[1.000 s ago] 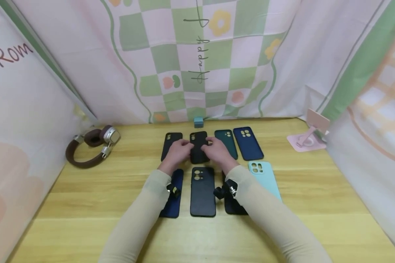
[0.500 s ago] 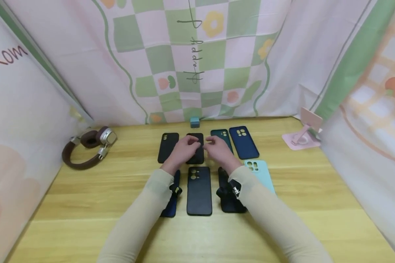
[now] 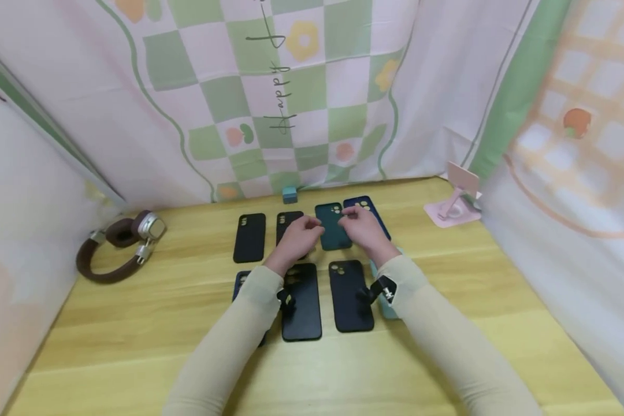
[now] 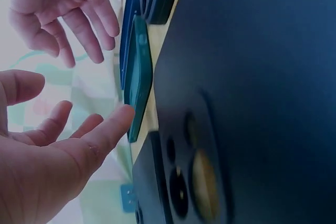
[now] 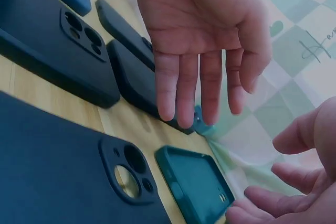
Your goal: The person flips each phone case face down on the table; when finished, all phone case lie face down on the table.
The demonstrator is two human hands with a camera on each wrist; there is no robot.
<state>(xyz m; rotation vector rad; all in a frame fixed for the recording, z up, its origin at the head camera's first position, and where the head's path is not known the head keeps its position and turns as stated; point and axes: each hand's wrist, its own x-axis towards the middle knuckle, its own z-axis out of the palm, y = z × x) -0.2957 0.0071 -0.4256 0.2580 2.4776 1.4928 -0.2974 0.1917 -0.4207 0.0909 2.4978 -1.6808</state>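
Note:
Both hands hover empty over the back row of phone cases, fingers loosely bent. My left hand [image 3: 299, 236] is above the second black phone case [image 3: 287, 218], partly hiding it. To its right, my right hand [image 3: 365, 229] hangs by the right edge of the dark green phone case [image 3: 335, 234] and partly covers the navy phone case [image 3: 372, 207]. In the left wrist view, the green case lies hollow side up beyond the left fingertips. The right wrist view shows a gap between the right fingers and thumb. Another black phone case [image 3: 249, 237] lies at the back left.
In the front row lie two black phone cases [image 3: 303, 315] [image 3: 351, 297], a navy one [image 3: 241, 280] and a mint one [image 3: 388, 310], partly under the forearms. Brown headphones [image 3: 115, 248] sit left, a pink phone stand [image 3: 453, 205] right. A small blue block [image 3: 289, 195] stands behind.
One second ago both hands held the sides of the second black case. They let go, rose off it and moved right to the green case. The view has turned right.

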